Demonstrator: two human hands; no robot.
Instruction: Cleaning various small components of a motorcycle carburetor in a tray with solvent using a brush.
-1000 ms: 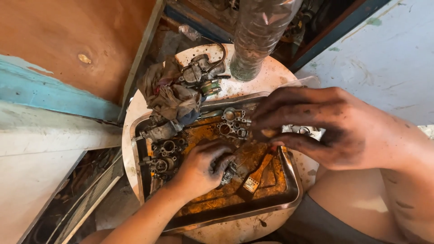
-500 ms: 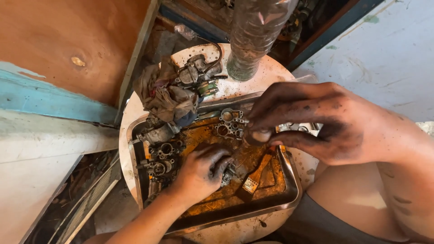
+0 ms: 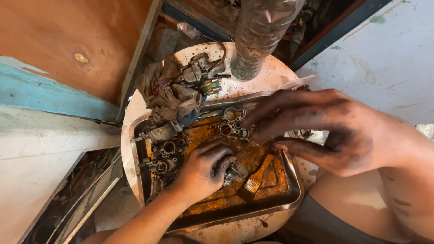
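A dirty rag [image 3: 169, 92] and plastic bottle [image 3: 260, 38] rest on the round white tabletop [image 3: 275, 74].

Grimy repair workshop: carburettor parts [image 3: 169, 153] in oily metal tray [image 3: 253, 210].

A round, stained white tabletop [image 3: 275, 72] carried everything — a rusty metal tray [image 3: 253, 210] covering most of it, a crumpled grimy rag [image 3: 165, 92], a carburettor body [image 3: 201, 72] beside the rag, and a clear plastic bottle [image 3: 260, 38] standing at the far edge.
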